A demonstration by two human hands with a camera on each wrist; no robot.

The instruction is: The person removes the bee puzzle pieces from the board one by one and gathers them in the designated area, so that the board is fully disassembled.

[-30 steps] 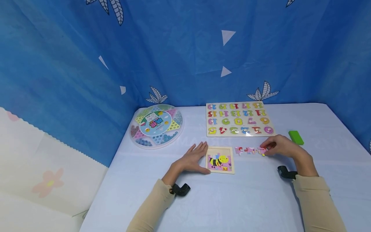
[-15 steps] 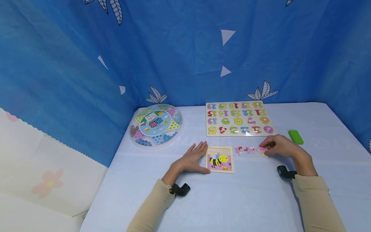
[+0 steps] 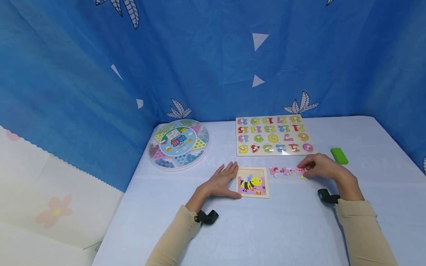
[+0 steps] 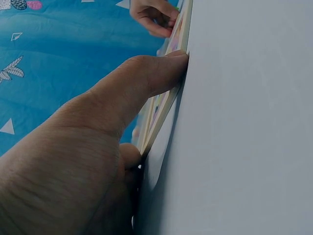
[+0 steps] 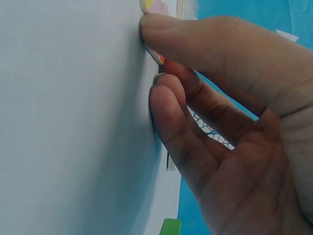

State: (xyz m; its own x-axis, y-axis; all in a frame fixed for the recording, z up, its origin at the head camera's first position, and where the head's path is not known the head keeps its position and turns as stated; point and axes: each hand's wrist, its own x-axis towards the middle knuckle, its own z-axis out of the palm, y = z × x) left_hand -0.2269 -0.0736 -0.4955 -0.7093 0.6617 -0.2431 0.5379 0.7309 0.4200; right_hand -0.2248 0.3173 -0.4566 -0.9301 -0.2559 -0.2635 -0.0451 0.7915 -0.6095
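Note:
A small wooden jigsaw tray [image 3: 252,183] with a bee picture on pink lies mid-table in the head view. My left hand [image 3: 221,183] rests on the cloth at its left side with the fingers spread; the thumb [image 4: 168,73] touches the tray's edge in the left wrist view. To the tray's right, pink puzzle pieces [image 3: 287,171] lie in a row. My right hand [image 3: 321,166] pinches the rightmost puzzle piece [image 3: 300,172] between thumb and forefinger, low at the cloth. Part of that piece is hidden by the fingers.
Behind the pieces lies a wooden number board [image 3: 274,136]. A round marble game board [image 3: 179,144] sits at the back left. A green block [image 3: 339,156] lies right of my right hand. Blue curtain [image 3: 213,66] hangs along the table's back edge.

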